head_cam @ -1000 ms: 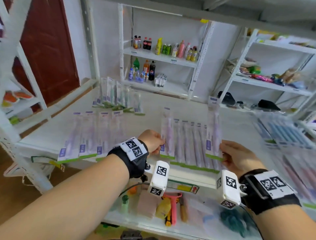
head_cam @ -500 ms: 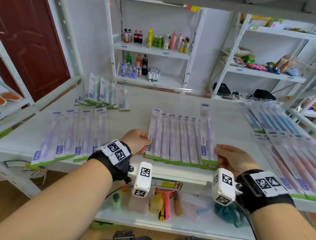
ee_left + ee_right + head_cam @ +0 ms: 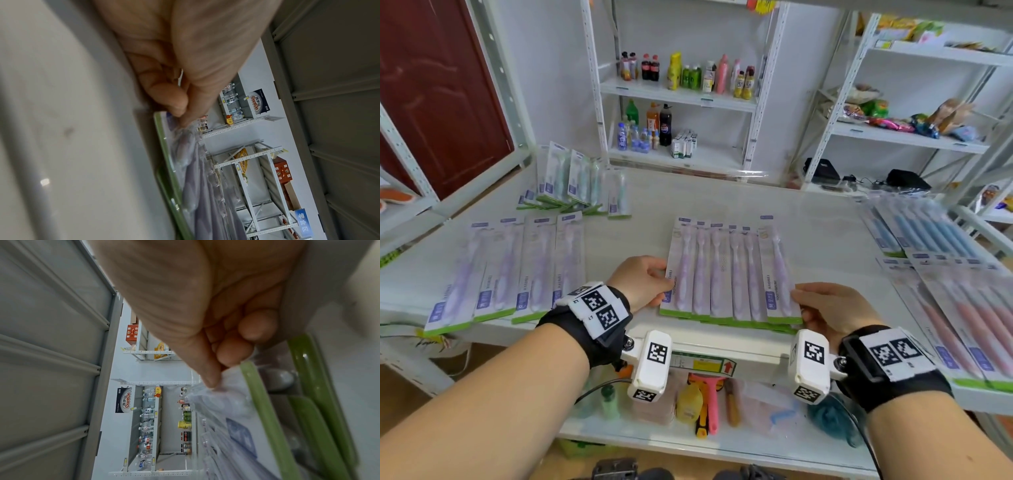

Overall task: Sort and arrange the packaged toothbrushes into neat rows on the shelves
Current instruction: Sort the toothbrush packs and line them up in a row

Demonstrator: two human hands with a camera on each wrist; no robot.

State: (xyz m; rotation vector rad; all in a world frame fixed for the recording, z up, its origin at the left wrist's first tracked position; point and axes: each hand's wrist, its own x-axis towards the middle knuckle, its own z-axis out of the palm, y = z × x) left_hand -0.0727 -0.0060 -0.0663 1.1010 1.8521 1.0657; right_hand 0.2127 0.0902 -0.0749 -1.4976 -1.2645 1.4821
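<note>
A row of several purple toothbrush packs (image 3: 729,274) lies overlapped on the white shelf (image 3: 722,195), green bottom strips toward the front edge. My left hand (image 3: 666,284) pinches the lower left edge of the leftmost pack; the left wrist view shows thumb and finger of the left hand (image 3: 180,115) closed on the pack (image 3: 195,178). My right hand (image 3: 796,298) pinches the lower right edge of the rightmost pack. In the right wrist view the right hand (image 3: 216,374) grips the clear blister of that pack (image 3: 228,407).
More purple packs (image 3: 510,274) lie in a row at the left. Green packs (image 3: 575,181) are piled at the back left. Blue packs (image 3: 928,233) and pink packs (image 3: 969,308) cover the right side. Cleaning goods (image 3: 705,401) fill the shelf below.
The rightmost pack, held higher a second ago, has come down level with the others. The row between my hands is narrower and tighter, and my head has tilted.
</note>
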